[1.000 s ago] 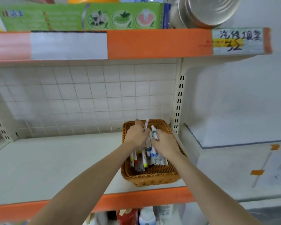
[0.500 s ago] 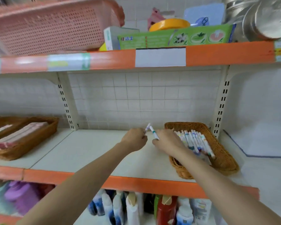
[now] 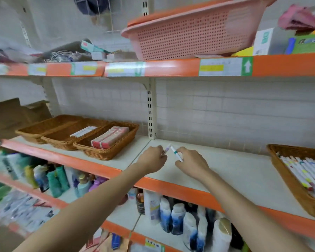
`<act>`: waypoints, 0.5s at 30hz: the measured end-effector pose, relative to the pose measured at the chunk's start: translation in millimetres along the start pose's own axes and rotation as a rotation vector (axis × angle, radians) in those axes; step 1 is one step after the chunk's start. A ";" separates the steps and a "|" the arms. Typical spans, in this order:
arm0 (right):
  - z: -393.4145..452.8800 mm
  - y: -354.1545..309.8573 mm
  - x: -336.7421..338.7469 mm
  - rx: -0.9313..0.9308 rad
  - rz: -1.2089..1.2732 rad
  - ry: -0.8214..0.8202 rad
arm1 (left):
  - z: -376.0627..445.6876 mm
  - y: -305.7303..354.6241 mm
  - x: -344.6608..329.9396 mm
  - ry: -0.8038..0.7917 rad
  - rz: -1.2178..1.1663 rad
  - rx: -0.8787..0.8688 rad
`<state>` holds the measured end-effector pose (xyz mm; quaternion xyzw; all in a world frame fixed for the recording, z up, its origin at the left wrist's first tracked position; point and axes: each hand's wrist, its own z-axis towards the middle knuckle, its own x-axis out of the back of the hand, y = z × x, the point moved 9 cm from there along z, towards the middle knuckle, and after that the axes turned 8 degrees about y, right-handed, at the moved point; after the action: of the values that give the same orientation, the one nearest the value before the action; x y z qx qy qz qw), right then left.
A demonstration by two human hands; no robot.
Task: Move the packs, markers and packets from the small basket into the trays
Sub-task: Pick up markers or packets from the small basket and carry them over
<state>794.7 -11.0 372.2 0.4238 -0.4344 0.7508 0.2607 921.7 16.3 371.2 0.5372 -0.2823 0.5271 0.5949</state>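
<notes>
Markers [image 3: 176, 154] pinched, tips above both fists

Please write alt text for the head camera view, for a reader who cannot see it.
Each hand holds one marker above a white shelf: left hand a purple-capped marker, right hand a teal-banded marker. Wicker trays sit left; small basket of markers right.

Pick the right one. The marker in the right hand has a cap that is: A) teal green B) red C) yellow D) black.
A: the right hand pinches a white marker whose upper end carries a teal green band, held over the shelf beside the left hand, which grips a purple-tipped marker.
</notes>
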 end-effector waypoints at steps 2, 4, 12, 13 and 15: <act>6.4 -21.5 -15.1 0.016 0.002 -0.021 | -2.3 -27.2 7.4 0.006 0.003 0.024; 16.4 -40.6 -25.8 0.044 0.004 -0.031 | -0.9 -50.9 16.3 0.019 0.012 0.049; 71.8 -88.8 -52.0 0.160 0.018 -0.031 | 30.5 -109.9 32.2 0.100 -0.039 0.115; 81.2 -92.4 -54.9 0.167 0.028 -0.033 | 37.0 -114.3 33.3 0.111 -0.041 0.108; 100.6 -100.0 -60.8 0.176 0.048 -0.033 | 49.8 -122.0 39.3 0.131 -0.049 0.095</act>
<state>942.6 -51.6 389.4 0.4468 -0.3809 0.7851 0.1974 1057.9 -1.5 378.1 0.5360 -0.2041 0.5592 0.5986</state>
